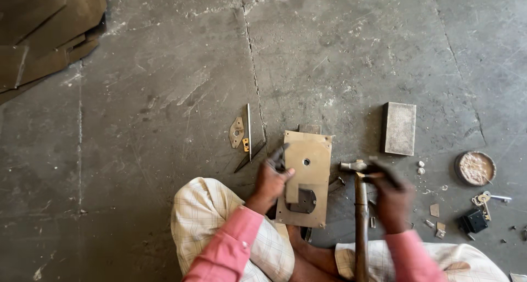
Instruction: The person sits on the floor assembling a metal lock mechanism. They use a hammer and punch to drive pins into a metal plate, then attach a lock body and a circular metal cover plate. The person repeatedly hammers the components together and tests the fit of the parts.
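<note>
Under left hand (273, 179), upright plate (305, 179), long axis away.

A person seen from above, at the bottom centre of the frame. Both arms wear long pink sleeves (230, 243) ending at the wrists. The legs are covered in loose cream cloth (203, 216) with a faint check pattern. Hands and feet are bare.

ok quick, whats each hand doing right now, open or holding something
Left hand: closed on the left edge of the flat metal lock plate.
Right hand: blurred; it appears closed around the hammer.
</note>
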